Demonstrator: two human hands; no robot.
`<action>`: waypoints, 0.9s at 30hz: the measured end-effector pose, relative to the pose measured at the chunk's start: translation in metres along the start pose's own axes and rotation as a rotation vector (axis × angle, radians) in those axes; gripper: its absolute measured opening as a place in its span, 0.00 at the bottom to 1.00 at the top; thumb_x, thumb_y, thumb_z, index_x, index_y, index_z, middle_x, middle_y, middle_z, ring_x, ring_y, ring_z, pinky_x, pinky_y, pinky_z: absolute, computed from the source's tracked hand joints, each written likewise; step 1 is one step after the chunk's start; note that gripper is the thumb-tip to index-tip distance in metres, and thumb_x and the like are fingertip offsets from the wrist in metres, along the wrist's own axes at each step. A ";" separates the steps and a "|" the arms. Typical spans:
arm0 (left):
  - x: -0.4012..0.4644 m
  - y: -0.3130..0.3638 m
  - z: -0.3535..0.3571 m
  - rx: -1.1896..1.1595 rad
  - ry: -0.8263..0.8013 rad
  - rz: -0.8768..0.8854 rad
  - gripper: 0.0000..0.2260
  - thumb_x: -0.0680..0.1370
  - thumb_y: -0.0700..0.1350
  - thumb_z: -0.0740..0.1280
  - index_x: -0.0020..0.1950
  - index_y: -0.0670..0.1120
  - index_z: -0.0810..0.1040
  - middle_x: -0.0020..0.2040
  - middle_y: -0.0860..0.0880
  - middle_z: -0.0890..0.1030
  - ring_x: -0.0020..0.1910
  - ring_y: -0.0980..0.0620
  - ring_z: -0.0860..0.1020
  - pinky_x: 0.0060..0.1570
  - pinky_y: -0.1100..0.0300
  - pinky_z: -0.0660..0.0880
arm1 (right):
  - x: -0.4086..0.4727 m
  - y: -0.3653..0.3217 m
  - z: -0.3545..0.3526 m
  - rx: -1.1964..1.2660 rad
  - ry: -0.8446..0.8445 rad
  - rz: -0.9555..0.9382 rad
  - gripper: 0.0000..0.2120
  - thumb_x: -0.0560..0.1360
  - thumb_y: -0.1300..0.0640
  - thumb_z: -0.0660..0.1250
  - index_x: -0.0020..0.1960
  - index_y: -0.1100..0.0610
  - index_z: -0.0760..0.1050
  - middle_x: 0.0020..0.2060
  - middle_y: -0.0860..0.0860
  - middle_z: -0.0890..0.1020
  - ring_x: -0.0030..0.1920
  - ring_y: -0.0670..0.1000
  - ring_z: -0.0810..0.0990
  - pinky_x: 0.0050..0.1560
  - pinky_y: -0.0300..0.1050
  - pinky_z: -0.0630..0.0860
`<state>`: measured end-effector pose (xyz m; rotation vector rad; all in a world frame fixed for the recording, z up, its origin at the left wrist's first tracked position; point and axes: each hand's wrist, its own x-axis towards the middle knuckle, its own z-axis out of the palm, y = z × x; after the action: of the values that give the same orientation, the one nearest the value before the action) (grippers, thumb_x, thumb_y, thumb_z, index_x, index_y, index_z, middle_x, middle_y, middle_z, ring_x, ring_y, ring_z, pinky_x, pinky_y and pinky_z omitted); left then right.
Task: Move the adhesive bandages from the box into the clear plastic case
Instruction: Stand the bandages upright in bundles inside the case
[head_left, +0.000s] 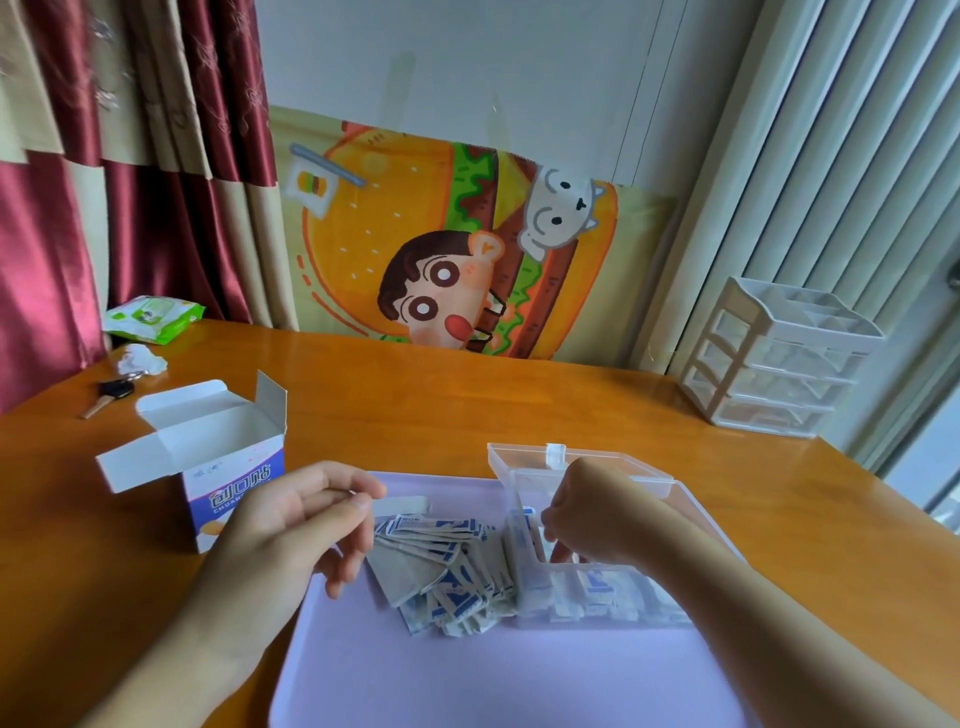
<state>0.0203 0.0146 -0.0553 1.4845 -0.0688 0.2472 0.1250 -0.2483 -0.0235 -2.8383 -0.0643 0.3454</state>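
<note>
- Here, you have one open box (208, 457) standing upright at your left on the wooden table (571, 410), its flaps spread wide, and one clear plastic case (597, 577) at your right with its lid (576, 462) tipped back behind it.
- One loose pile of bandages (441, 566) lies on the lilac mat (415, 675), just beside the case's left wall and touching it; the wrappers overlap too much to count (well over a dozen, that much is plain).
- More bandages (597, 590) stand packed along the near wall inside the case; their number cannot be told through the plastic.
- Your left hand (291, 525) hovers above the mat between box and pile, thumb and forefinger pinching one single bandage (400, 505), which sticks out flat towards the case; the other fingers hang loosely curled.
- Your right hand (587, 519) reaches down into the case, fingers curled among the bandages there; whether they grip one cannot be told.
- The pile sits between your two hands, lower in view than both and nearer your right.
- Elsewhere on the table: one white drawer unit (774, 358) with four tiers far right, one green wipes packet (153, 317), one crumpled tissue (140, 358) and one key (109, 396) far left.
- One cartoon burger poster (447, 244) leans against the wall behind.
</note>
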 end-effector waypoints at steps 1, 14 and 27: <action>0.000 0.000 0.000 0.004 0.015 -0.002 0.12 0.81 0.34 0.64 0.45 0.45 0.85 0.33 0.40 0.78 0.29 0.45 0.73 0.25 0.57 0.70 | -0.004 0.000 -0.003 -0.032 -0.009 -0.011 0.07 0.77 0.59 0.67 0.45 0.60 0.83 0.36 0.49 0.88 0.38 0.50 0.86 0.44 0.53 0.86; 0.011 -0.013 -0.006 0.269 0.242 -0.014 0.06 0.81 0.38 0.69 0.47 0.46 0.83 0.33 0.45 0.82 0.26 0.50 0.77 0.26 0.57 0.74 | -0.071 -0.106 0.014 -0.173 0.381 -0.583 0.10 0.77 0.62 0.64 0.40 0.50 0.68 0.37 0.52 0.74 0.38 0.59 0.74 0.30 0.49 0.68; 0.009 -0.008 -0.009 0.272 0.250 -0.022 0.08 0.80 0.38 0.67 0.43 0.47 0.81 0.28 0.45 0.79 0.24 0.54 0.73 0.26 0.59 0.71 | -0.038 -0.125 0.057 -0.536 0.175 -0.449 0.10 0.76 0.69 0.64 0.52 0.56 0.77 0.53 0.57 0.83 0.54 0.60 0.83 0.42 0.46 0.69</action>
<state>0.0296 0.0240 -0.0622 1.7115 0.1888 0.4351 0.0734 -0.1157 -0.0323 -3.2255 -0.8589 -0.0292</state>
